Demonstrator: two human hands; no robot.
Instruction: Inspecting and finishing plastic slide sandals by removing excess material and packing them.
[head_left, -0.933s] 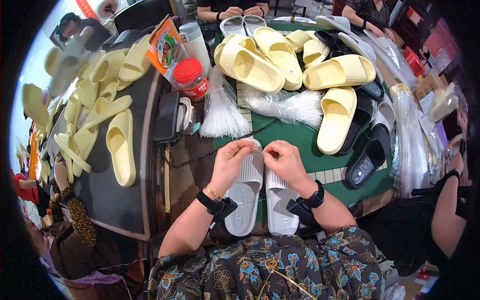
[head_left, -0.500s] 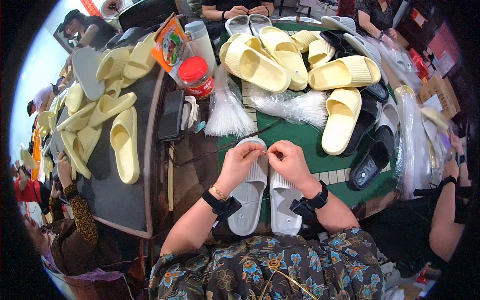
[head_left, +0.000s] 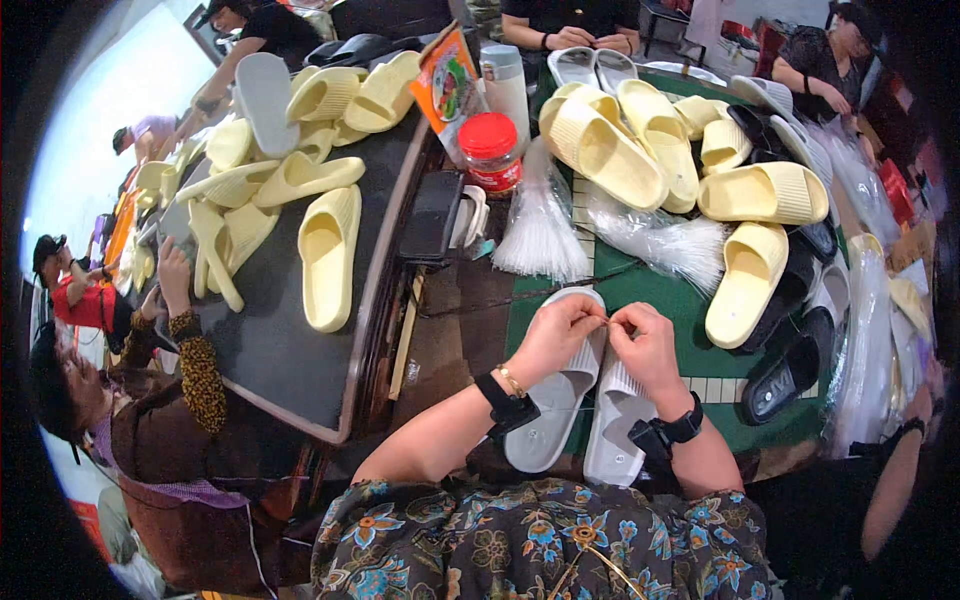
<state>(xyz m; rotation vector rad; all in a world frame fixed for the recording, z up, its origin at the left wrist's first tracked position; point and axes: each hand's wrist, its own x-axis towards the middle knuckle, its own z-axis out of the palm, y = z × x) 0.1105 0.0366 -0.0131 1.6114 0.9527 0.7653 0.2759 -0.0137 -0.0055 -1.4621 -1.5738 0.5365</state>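
Note:
Two grey slippers lie side by side in front of me, the left slipper [head_left: 538, 437] and the right slipper [head_left: 610, 445], toes away from me. Above their ribbed straps, my left hand [head_left: 553, 335] and my right hand [head_left: 648, 352] meet, thumb and forefinger of each pinched closed. A thin plastic strand seems to be between the fingertips, mostly hidden by them. A faint line also crosses between the slippers below my hands. Beyond my fingers lie two bundles of clear plastic strands, a left bundle [head_left: 542, 235] and a right bundle [head_left: 660, 235].
Cream slippers [head_left: 605, 150] pile up ahead, with a black slipper [head_left: 785, 370] at right. A red-lidded jar [head_left: 490, 150] and black phone case [head_left: 432, 215] stand left of the bundles. More cream slippers [head_left: 330, 260] cover the left table. Several people work around.
My view has swung to the left, so everything sits farther right in the picture. Both hands stay pinched together over the grey slippers. The neighbour at left has raised a hand.

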